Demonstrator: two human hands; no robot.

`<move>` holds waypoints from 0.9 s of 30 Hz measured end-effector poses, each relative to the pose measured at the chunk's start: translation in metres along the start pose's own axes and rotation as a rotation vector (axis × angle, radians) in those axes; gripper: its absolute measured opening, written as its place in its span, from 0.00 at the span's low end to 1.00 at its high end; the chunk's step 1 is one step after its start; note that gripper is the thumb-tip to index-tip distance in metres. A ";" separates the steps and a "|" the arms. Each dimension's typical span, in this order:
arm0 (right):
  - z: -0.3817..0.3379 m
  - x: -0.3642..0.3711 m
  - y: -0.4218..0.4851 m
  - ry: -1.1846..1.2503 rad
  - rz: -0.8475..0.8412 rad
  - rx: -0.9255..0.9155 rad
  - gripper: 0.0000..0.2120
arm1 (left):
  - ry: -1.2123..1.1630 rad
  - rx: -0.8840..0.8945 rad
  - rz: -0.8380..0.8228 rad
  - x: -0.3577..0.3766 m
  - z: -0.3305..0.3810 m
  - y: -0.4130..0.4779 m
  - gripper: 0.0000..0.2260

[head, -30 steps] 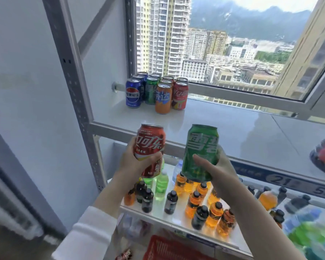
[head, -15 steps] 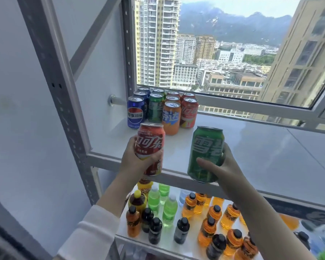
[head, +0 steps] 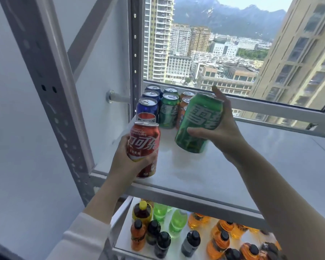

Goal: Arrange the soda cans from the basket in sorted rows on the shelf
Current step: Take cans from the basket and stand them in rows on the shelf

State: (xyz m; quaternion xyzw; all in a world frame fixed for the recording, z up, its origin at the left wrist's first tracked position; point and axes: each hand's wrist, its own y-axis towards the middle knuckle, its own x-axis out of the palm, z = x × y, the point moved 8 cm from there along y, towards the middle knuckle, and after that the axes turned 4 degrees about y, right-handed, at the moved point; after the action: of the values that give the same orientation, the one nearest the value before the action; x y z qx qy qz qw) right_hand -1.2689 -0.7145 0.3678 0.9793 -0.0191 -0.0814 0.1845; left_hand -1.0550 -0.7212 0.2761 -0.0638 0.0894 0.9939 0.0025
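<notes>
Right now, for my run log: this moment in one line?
left hand: holds red aluminium cola can | right hand: holds tilted green aluminium soda can above white shelf

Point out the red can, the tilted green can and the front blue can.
red can [head: 144,145], head view: printed side.
tilted green can [head: 199,119], head view: label middle.
front blue can [head: 147,111], head view: blue upper wall.

The left hand [head: 124,163] holds a red can [head: 144,147] upright at the shelf [head: 251,166] front. At its 2 o'clock the right hand [head: 224,132] grips a tilted green can [head: 197,126]. Blue cans [head: 147,107], green cans [head: 168,112] and orange cans [head: 186,94] stand in rows at 12 o'clock.
</notes>
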 end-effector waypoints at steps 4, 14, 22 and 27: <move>-0.015 0.011 0.033 -0.142 -0.020 -0.054 0.42 | 0.007 -0.010 -0.001 -0.004 -0.006 0.004 0.27; 0.001 0.038 0.084 -0.551 -0.185 -0.064 0.42 | -0.005 -0.008 -0.008 -0.008 -0.006 0.005 0.28; 0.012 0.051 0.095 -0.599 -0.269 -0.052 0.39 | 0.015 -0.004 -0.009 -0.011 -0.007 0.007 0.28; 0.019 0.049 0.102 -0.560 -0.276 0.044 0.35 | 0.008 -0.023 -0.030 -0.007 -0.010 0.009 0.29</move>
State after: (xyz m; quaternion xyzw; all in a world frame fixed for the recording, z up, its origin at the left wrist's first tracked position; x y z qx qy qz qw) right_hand -1.2240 -0.8199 0.3806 0.9159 0.0621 -0.3718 0.1379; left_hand -1.0468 -0.7320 0.2684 -0.0689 0.0771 0.9945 0.0164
